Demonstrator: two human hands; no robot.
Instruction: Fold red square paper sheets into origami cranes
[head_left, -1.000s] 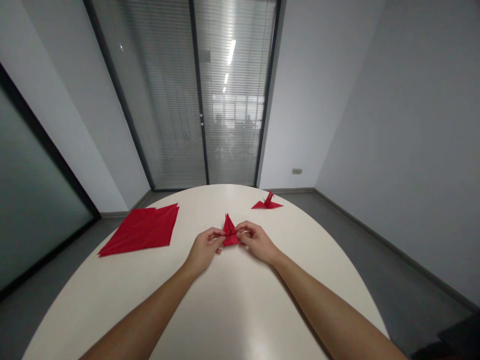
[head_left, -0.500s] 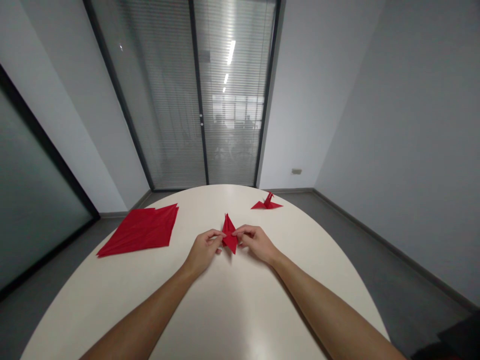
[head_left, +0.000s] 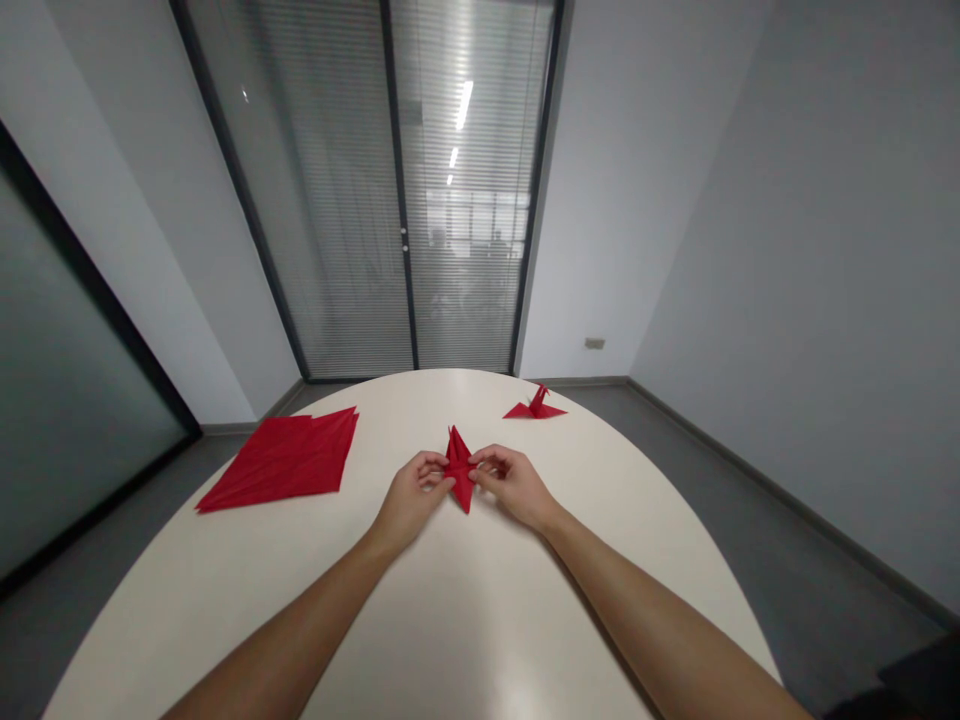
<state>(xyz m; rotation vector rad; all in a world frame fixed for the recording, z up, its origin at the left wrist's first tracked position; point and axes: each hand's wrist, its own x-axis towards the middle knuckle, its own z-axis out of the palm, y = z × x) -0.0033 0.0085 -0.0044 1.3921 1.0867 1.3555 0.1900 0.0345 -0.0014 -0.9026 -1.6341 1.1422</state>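
A piece of folded red origami paper, long and pointed at both ends, is held between my two hands just over the table's middle. My left hand grips its left edge, thumb low and fingertips higher up. On the opposite edge, my right hand pinches it the same way. The upper end shows narrow split points; the lower end comes to a single tip toward me. Parts of both side edges are hidden by my fingertips.
A stack of red paper sheets lies at the left of the round white table. Near the far right edge stands a finished red paper crane. Beyond the table are glass panels with blinds. A dark object shows at lower right.
My thumbs have shifted onto the lower part of the paper, and its lower flap now looks flatter and narrower. The stack and the crane stay in place.
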